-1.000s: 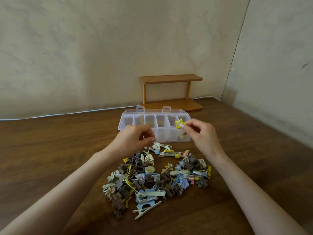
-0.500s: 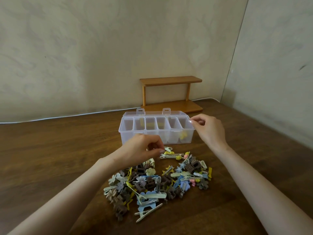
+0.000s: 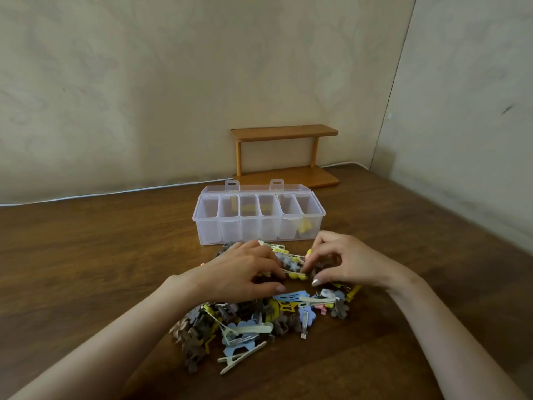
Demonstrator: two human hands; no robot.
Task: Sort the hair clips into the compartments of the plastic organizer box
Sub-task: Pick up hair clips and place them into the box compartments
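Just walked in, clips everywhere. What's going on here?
A person is sorting a pile of hair clips into a clear organizer box. The left hand and right hand are both in the pile, curled among clips; whether either grips one is unclear. One yellow clip lies in the rightmost compartment.

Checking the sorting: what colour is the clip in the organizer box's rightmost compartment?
Yellow; the clip shows through the organizer box in the head view.

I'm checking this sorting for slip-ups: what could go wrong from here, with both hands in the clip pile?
The hair clip pile looks tangled, so lifting one may drag out neighbours. The left hand and right hand crowd one spot, hiding clips beneath. The organizer box has narrow, alike compartments; a clip could land in the wrong one.
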